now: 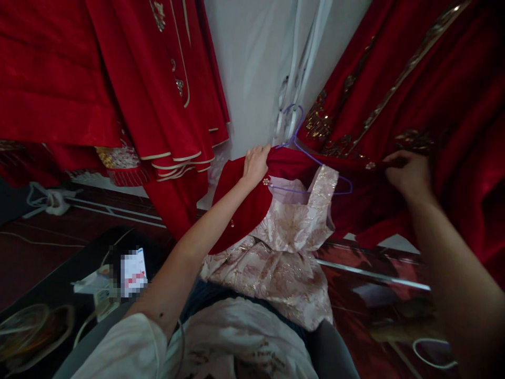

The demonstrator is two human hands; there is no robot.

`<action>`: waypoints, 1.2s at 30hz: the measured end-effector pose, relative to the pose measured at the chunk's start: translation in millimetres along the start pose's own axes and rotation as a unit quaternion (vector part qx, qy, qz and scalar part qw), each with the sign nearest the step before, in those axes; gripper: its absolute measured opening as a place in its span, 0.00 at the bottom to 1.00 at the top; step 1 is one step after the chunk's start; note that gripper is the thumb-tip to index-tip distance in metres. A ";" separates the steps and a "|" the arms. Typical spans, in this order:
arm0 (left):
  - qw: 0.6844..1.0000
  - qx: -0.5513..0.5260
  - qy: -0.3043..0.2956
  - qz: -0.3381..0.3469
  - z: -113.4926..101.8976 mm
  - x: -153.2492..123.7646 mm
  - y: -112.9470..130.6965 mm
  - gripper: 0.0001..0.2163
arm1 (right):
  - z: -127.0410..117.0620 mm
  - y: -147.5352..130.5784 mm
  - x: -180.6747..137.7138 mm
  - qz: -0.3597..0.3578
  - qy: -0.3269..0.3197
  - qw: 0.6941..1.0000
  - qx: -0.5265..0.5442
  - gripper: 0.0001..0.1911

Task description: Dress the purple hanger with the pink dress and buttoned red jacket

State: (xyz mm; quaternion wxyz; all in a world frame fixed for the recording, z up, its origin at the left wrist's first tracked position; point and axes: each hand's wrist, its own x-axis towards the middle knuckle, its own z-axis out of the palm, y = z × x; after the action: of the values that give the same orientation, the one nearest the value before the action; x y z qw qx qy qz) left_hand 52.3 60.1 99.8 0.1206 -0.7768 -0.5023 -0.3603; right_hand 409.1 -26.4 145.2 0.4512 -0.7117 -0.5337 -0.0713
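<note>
My left hand (255, 163) is closed on the shoulder of a small red jacket (246, 202) that hangs on a purple hanger (311, 158). Under the jacket on the same hanger is a pale pink and gold brocade dress (284, 252), which falls toward my lap. My right hand (408, 172) grips the other end of the red jacket, its fingers curled into the cloth near gold trim. The hanger's hook (294, 118) points up between my hands, in front of the white wall.
Red embroidered gowns (150, 84) hang at upper left and another red gown (426, 79) at right. A dark table (59, 273) at lower left carries a phone (133, 272), a power strip and cables. White cords lie on the dark red floor (379, 295).
</note>
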 end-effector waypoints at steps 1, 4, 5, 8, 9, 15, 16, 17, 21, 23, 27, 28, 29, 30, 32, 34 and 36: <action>1.000 0.009 0.001 -0.001 -0.1 -2.0 2.1 0.22 | -13.2 -1.7 -7.6 -0.002 -0.021 1.000 -0.008 0.18; 1.000 0.022 0.001 -0.004 0.1 -6.1 7.1 0.21 | -39.8 -10.0 -33.3 0.002 -0.093 0.995 0.020 0.21; 1.000 0.025 0.001 -0.004 -0.1 -7.1 8.1 0.20 | -42.6 -12.3 -42.2 0.012 -0.144 0.988 0.059 0.22; 0.999 0.034 0.005 0.002 -2.5 -9.5 9.6 0.18 | -29.6 -16.2 -67.5 0.072 -0.336 0.925 0.161 0.21; 0.999 0.036 0.006 0.004 -3.7 -10.4 10.0 0.17 | -19.0 -17.8 -75.1 0.091 -0.381 0.904 0.171 0.20; 1.000 0.026 0.014 -0.004 -6.7 -15.6 12.7 0.16 | 73.7 -62.7 -115.5 0.034 -0.440 0.856 0.268 0.18; 1.000 0.023 0.018 -0.007 -6.3 -15.5 12.2 0.17 | 89.5 -74.4 -123.0 0.011 -0.460 0.842 0.282 0.19; 1.000 0.018 0.022 -0.009 -5.8 -15.1 11.2 0.17 | 104.3 -85.2 -130.6 -0.012 -0.466 0.835 0.293 0.20; 0.999 -0.030 0.026 -0.011 -3.7 -14.3 4.9 0.22 | 145.2 -103.1 -157.4 -0.053 -0.364 0.876 0.313 0.19; 0.997 -0.066 0.038 -0.019 -0.5 -21.7 3.8 0.28 | 151.3 -96.8 -164.8 -0.047 -0.272 0.910 0.309 0.22; 0.987 -0.134 0.070 -0.051 17.3 -65.3 11.4 0.43 | 143.4 -79.6 -167.8 -0.081 -0.191 0.919 0.336 0.32; 0.984 -0.149 0.067 -0.071 23.6 -79.7 14.6 0.45 | 140.6 -77.3 -167.2 -0.092 -0.191 0.914 0.346 0.32; 0.981 -0.160 0.060 -0.092 29.8 -93.5 17.7 0.47 | 138.1 -75.9 -166.4 -0.099 -0.193 0.910 0.353 0.30; 0.979 -0.167 0.052 -0.103 35.4 -105.6 20.4 0.49 | 136.1 -75.2 -165.6 -0.102 -0.195 0.907 0.360 0.29; 0.978 -0.165 0.056 -0.115 42.8 -121.8 22.9 0.47 | 132.6 -75.0 -164.1 -0.096 -0.200 0.900 0.376 0.27; 0.978 -0.148 0.076 -0.125 44.2 -126.0 20.9 0.40 | 128.6 -74.9 -162.8 -0.087 -0.218 0.890 0.390 0.28; 0.977 -0.135 0.099 -0.134 41.2 -122.1 15.4 0.32 | 124.3 -74.5 -162.2 -0.079 -0.243 0.880 0.400 0.29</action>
State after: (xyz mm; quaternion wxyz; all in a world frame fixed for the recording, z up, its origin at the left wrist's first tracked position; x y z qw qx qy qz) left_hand 54.9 -9.2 -9.9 0.0145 -0.6718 -0.5345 -0.5127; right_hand 232.3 -48.2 20.4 0.5466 -0.4209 -0.6643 0.2877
